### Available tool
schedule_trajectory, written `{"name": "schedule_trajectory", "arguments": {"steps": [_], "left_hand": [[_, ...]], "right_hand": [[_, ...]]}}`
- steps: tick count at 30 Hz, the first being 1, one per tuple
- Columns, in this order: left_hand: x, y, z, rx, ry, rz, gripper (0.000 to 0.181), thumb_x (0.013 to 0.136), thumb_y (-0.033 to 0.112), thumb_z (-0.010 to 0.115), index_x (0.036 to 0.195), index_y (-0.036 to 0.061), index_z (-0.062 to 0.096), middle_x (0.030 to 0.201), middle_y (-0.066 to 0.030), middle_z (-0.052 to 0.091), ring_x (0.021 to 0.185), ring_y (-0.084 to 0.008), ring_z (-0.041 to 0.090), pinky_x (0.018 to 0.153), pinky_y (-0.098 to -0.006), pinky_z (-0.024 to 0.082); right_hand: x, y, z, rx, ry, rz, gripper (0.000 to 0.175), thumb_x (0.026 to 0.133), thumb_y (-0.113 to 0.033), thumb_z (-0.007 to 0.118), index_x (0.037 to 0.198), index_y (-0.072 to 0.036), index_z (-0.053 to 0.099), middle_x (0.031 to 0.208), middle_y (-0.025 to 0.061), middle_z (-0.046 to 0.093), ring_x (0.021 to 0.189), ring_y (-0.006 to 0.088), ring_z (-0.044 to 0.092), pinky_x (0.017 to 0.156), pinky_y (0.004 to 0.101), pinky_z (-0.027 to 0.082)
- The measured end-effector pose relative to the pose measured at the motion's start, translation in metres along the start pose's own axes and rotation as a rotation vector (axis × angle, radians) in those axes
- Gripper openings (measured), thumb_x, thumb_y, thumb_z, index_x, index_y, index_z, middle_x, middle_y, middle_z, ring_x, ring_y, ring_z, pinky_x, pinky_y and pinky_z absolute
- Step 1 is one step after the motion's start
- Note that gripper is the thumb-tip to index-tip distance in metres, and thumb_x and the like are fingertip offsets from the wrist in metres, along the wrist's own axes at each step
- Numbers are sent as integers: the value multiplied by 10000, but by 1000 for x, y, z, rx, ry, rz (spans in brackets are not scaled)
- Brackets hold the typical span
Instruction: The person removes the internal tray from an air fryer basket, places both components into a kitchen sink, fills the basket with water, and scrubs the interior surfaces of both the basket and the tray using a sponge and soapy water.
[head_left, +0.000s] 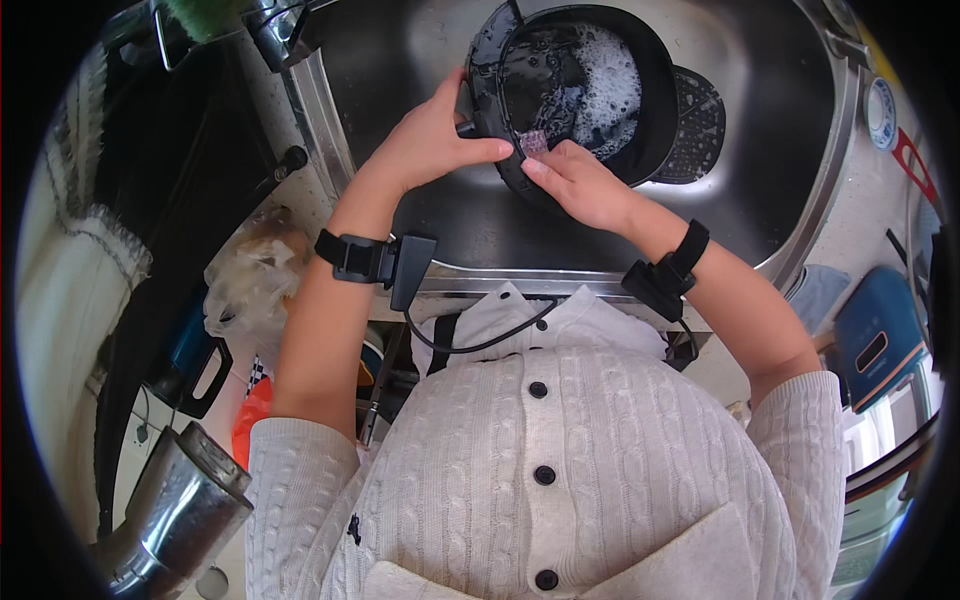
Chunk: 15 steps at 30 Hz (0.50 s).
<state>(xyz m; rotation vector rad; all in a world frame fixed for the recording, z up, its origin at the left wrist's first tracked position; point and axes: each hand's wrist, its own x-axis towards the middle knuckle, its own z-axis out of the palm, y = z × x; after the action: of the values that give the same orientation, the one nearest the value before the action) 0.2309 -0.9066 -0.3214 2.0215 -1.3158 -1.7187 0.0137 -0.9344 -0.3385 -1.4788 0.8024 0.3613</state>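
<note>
A black air-fryer-style basket (661, 90) rests tilted in the stainless steel sink (772, 150), with dark water and white suds (609, 82) inside it. My left hand (424, 139) grips its thick curved front, thumb over the rim and the other fingers partly hidden behind. In my right hand (589, 186) a small pinkish scrubbing sponge (533, 141) is pressed at the inner edge of that rim; the fingertips are partly hidden. A black perforated plate (703, 127), dotted with wet drops, lies on the right, partly covered by the basket.
A chrome tap base (277, 34) stands at the sink's upper left corner. Along the right counter are a blue-and-white dish (879, 114), a red-handled utensil (913, 169), a grey-blue cloth (819, 292) and a teal appliance (879, 337). A clear plastic bag (255, 277) sits left.
</note>
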Motion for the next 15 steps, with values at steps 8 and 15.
{"name": "schedule_trajectory", "arguments": {"steps": [8, 15], "left_hand": [[-40, 29, -1, 185, -56, 85, 1002, 633, 208, 707, 1423, 116, 98, 917, -252, 619, 871, -397, 596, 794, -380, 462], [-48, 36, 11, 362, -11, 222, 977, 628, 126, 650, 1435, 169, 100, 724, -144, 632, 704, -331, 612, 654, -345, 460]], "right_hand": [[-29, 57, -12, -280, -226, 32, 370, 910, -291, 361, 1144, -111, 583, 1141, 130, 577, 1053, 308, 530, 918, 365, 400], [-19, 102, -20, -1371, 4, -153, 295, 858, -221, 427, 1007, -88, 644, 1209, 35, 547, 1174, 208, 429, 1008, 362, 264]]}}
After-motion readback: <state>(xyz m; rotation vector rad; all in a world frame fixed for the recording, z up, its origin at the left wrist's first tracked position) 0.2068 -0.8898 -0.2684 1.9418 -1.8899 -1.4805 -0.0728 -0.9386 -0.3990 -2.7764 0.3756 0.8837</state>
